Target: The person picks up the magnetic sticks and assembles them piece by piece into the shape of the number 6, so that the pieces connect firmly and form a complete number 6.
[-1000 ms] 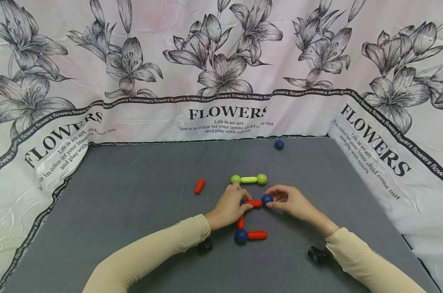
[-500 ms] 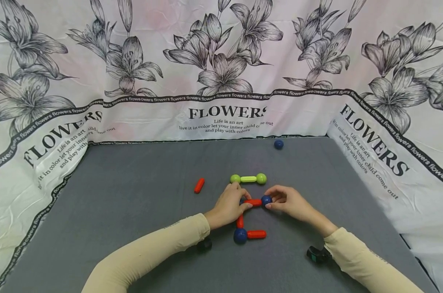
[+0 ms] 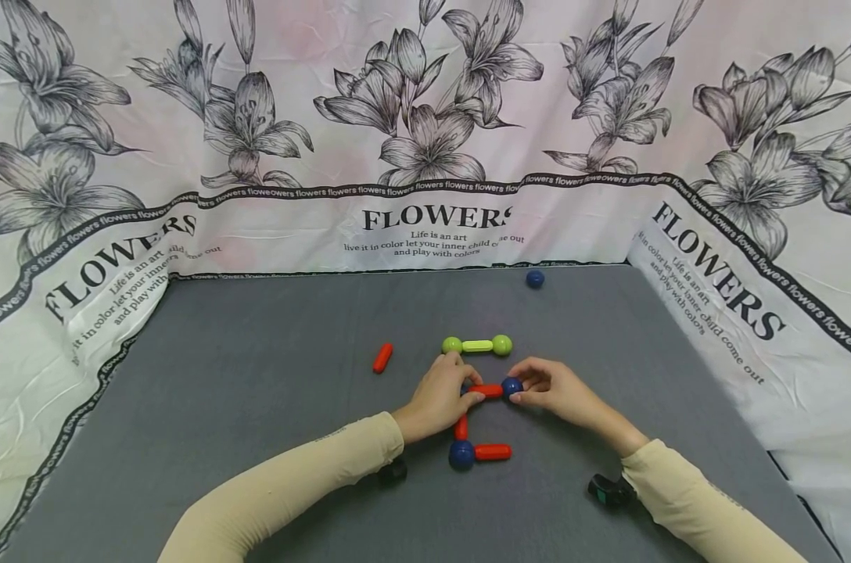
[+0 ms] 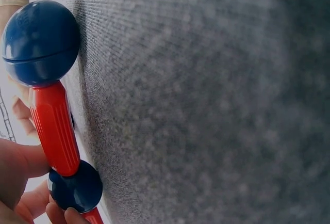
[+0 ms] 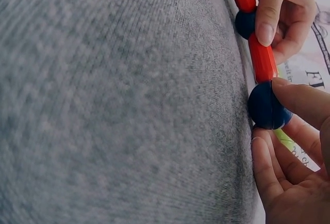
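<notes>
My left hand [image 3: 436, 399] grips the upper red magnetic rod [image 3: 489, 390] near its left end, its fingers round the corner blue ball [image 4: 77, 185]. At that rod's right end, my right hand [image 3: 562, 391] pinches a blue ball [image 3: 512, 387] between thumb and fingers; ball and rod touch in the right wrist view. A second red rod [image 3: 461, 427] runs from the corner down to a lower blue ball [image 3: 461, 454]. From there a third red rod [image 3: 493, 452] points right, its end free. In the head view, the left hand mostly hides the corner ball.
Just beyond the hands lies a green rod [image 3: 478, 346] with a green ball at each end. A loose red rod [image 3: 383, 358] is left of it, and a blue ball [image 3: 535, 279] sits near the grey table's [image 3: 271, 352] far edge. Flower-printed cloth [image 3: 425, 227] encloses the back and sides.
</notes>
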{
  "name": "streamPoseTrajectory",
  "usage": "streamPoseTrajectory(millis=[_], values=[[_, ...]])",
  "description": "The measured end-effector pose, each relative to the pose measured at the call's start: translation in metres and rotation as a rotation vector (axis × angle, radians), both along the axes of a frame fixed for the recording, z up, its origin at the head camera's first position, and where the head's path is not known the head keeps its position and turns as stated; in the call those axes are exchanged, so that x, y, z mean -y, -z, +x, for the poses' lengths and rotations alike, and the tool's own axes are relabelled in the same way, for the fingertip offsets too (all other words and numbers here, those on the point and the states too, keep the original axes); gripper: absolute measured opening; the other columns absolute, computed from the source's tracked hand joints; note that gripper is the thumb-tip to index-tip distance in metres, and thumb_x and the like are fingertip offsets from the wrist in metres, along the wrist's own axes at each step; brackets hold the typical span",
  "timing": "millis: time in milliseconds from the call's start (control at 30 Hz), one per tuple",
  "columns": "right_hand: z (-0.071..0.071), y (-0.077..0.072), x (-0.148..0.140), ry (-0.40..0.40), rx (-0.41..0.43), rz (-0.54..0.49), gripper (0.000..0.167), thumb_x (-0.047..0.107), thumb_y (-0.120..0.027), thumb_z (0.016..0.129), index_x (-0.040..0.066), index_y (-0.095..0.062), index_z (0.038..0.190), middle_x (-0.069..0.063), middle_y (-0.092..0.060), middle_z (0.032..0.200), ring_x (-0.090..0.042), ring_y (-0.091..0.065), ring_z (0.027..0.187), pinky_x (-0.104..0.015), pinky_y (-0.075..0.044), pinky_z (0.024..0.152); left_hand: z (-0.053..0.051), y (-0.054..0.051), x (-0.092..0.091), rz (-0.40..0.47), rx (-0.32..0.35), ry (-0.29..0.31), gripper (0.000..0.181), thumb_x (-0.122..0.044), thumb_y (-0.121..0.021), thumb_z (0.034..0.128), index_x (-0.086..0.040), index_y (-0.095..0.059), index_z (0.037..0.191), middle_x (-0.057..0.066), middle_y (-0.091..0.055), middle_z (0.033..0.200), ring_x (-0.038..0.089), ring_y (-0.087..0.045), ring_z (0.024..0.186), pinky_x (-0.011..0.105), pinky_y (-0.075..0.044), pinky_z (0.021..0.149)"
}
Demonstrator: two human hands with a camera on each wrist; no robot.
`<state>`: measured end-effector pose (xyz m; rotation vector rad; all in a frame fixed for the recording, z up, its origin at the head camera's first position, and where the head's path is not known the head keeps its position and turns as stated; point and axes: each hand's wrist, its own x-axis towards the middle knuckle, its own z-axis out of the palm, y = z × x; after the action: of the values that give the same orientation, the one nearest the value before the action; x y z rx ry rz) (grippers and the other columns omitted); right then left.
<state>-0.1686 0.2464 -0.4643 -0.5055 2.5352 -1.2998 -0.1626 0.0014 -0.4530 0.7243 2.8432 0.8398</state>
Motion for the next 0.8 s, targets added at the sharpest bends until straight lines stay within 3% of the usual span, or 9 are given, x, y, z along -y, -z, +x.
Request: streamPoseTrajectory(millis=[800], values=[[-0.0018, 0.0009, -0.0032, -0.035, -0.015, -0.018, 0.031, 0.021, -0.078, 0.086, 0.011, -0.066, 0.112, -0.01, -0.065, 0.103, -0.01, -0.059, 0.086, -0.02, -0.052, 0.075, -0.0007, -0.0013, -0.0001, 0.002, 0.013, 0.002, 0.02, -0.033, -0.073, 0.0899, -0.018, -0.074, 0.103, -0.002, -0.053, 0.094, 0.011, -0.043, 0.084, 0.019, -0.037, 0.068]])
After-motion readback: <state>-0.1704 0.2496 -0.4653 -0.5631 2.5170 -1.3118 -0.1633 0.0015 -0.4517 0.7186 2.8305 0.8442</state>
